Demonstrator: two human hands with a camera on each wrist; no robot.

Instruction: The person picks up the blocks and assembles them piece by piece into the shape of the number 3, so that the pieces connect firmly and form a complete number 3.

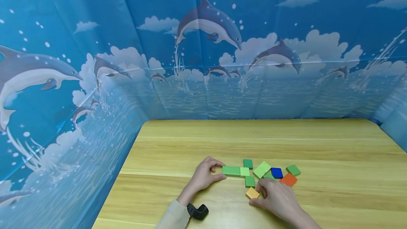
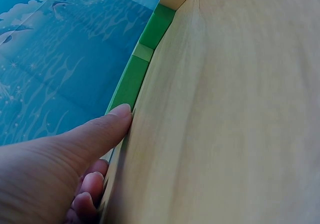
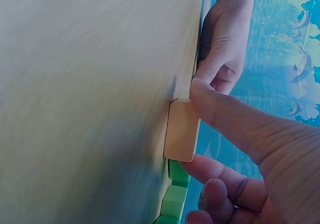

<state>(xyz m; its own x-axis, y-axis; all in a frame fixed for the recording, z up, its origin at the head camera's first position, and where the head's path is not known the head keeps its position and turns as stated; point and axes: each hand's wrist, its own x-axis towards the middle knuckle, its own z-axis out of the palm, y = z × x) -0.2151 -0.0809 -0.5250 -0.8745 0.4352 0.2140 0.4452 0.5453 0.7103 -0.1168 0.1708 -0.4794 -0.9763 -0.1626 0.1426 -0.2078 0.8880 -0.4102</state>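
Observation:
My left hand pinches the left end of a long green block, with the thumb on its near side, as the left wrist view shows too. A small light green block touches the right end of that block. Darker green blocks lie just beyond and just nearer than it. Between thumb and index finger, my right hand holds a yellow-orange block beside the nearer green one. The right wrist view shows this orange block standing close to the table surface.
Right of the joined blocks lie a light green block, a blue block, an orange-red block and another green block. One more green block is partly covered. The wooden table meets a dolphin-printed curtain at the back.

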